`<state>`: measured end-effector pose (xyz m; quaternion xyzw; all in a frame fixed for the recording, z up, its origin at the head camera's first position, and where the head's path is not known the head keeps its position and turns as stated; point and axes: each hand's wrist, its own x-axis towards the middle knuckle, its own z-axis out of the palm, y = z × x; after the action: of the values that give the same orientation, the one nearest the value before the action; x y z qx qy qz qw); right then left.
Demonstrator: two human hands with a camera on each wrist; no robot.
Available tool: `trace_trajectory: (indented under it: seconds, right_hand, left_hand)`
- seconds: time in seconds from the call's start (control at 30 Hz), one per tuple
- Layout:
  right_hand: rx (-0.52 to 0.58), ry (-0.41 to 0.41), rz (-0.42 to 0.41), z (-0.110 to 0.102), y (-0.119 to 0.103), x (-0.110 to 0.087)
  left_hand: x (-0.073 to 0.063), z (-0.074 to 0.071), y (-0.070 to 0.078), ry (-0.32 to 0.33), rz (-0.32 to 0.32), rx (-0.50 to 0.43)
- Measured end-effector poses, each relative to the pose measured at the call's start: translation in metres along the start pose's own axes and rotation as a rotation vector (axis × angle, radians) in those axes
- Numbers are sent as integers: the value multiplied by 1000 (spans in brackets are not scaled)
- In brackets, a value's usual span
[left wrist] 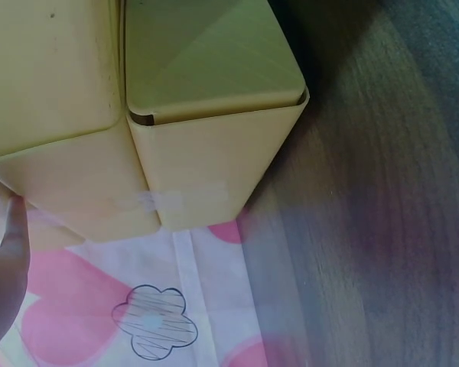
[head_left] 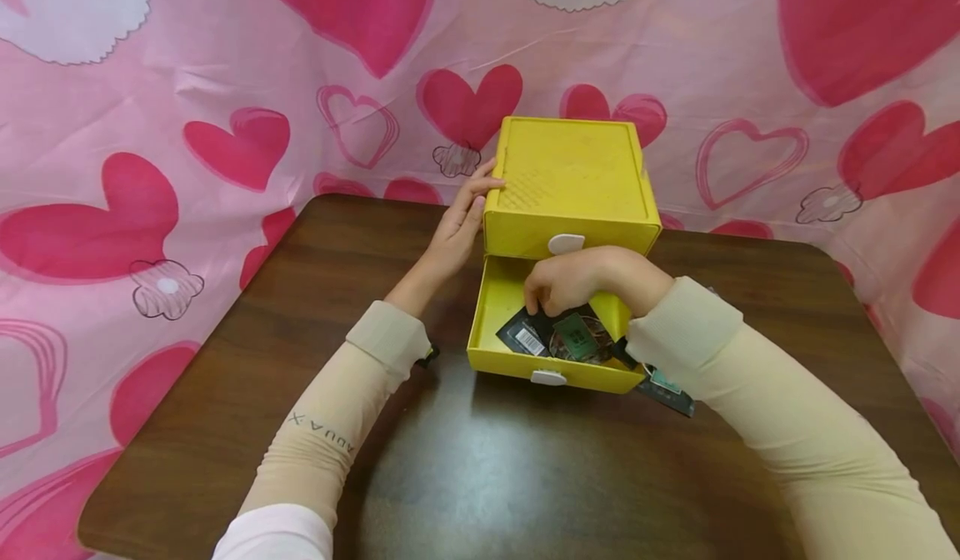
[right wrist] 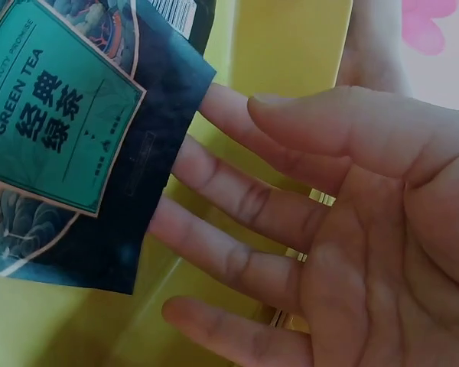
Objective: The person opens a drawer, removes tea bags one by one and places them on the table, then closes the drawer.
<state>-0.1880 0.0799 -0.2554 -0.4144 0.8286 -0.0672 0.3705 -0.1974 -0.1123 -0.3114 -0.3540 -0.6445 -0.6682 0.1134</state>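
Observation:
A yellow two-drawer box (head_left: 573, 168) stands at the back of the table, its lower drawer (head_left: 504, 362) pulled out. My left hand (head_left: 456, 228) rests against the box's left side, fingers extended; in the left wrist view a finger (left wrist: 15, 225) touches the yellow wall. Inside the lower drawer is my right hand (head_left: 570, 281). Its fingertips reach behind the edge of a dark green tea sachet (right wrist: 69, 130) with a green label, while the thumb stays off the sachet. A dark sachet with a white barcode (head_left: 529, 342) lies in the drawer beside it.
Another dark sachet (head_left: 667, 395) lies outside the drawer's right front corner, partly covered by the right sleeve. The upper drawer, with a white handle (head_left: 566, 244), is closed. A pink heart-patterned cloth (head_left: 360, 35) hangs behind the brown table (head_left: 450, 477).

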Motion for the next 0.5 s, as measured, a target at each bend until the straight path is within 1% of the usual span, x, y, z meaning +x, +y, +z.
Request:
trace_trajectory:
  seconds: [0.2,0.37,0.5]
  right_hand:
    - [-14,31,-20,2,4,-1]
    - [-30,2,-8,4,5,-3]
    - [-23,16,-49,6,7,-6]
  left_hand:
    - [-1,1,-1,16,6,0]
    - [-1,1,-1,12,11,1]
    - [-1,2,-2,9,18,-2]
